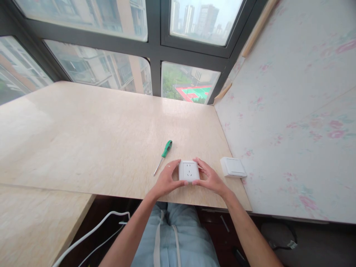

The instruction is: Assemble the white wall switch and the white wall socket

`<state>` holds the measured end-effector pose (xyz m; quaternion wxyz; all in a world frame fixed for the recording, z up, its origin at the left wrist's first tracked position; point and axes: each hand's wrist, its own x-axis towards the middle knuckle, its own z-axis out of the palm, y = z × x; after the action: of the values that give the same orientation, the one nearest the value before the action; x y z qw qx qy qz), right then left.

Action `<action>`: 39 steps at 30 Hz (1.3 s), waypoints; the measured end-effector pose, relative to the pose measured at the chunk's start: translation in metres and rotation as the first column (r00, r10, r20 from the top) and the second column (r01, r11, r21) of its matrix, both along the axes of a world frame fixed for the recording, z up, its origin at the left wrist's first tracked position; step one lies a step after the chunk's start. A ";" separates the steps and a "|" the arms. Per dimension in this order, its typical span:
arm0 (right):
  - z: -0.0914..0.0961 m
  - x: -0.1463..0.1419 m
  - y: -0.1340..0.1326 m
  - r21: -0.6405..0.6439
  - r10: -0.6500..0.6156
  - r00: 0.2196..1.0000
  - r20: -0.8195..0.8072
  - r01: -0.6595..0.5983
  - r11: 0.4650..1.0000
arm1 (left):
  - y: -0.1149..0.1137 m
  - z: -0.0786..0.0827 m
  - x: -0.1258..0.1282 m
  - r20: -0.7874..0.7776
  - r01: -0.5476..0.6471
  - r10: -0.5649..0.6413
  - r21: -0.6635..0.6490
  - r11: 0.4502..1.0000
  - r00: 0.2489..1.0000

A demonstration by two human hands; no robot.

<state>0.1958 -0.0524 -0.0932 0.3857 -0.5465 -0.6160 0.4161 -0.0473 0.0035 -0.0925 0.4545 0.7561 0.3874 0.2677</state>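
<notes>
A white wall socket (189, 171) with a square faceplate and several dark slots faces up near the front edge of the stone-look counter. My left hand (167, 178) grips its left side, thumb at the near edge and fingers at the far corner. On the opposite side, my right hand (210, 178) holds it the same way, thumb in front and fingers behind. The underside of the socket is hidden. Just beyond my left hand lies a screwdriver (167, 149) with a green and black handle, its metal tip pointing toward me.
A second white box with a blank plate (234, 167) sits to the right against the flowered wall (300, 129). Dark-framed windows (155, 52) border the counter (91, 137) at the back. A white cable (91, 231) hangs below the front edge at left.
</notes>
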 end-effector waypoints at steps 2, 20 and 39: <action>0.001 0.001 0.000 -0.003 0.001 1.000 0.022 0.000 1.000 | 0.000 -0.001 0.000 -0.005 0.000 0.000 0.005 1.000 1.000; 0.035 0.005 0.010 0.083 0.162 0.844 0.511 -0.236 0.968 | -0.006 0.004 0.001 -0.282 0.172 -0.092 0.276 0.945 0.955; 0.006 0.003 -0.004 0.067 0.058 0.957 0.285 -0.080 0.995 | -0.008 0.001 0.000 -0.286 0.154 -0.067 0.292 0.944 0.956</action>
<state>0.1990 -0.0560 -0.0877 0.2997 -0.5631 -0.6993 0.3227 -0.0475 -0.0045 -0.0913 0.2865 0.8685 0.3556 0.1928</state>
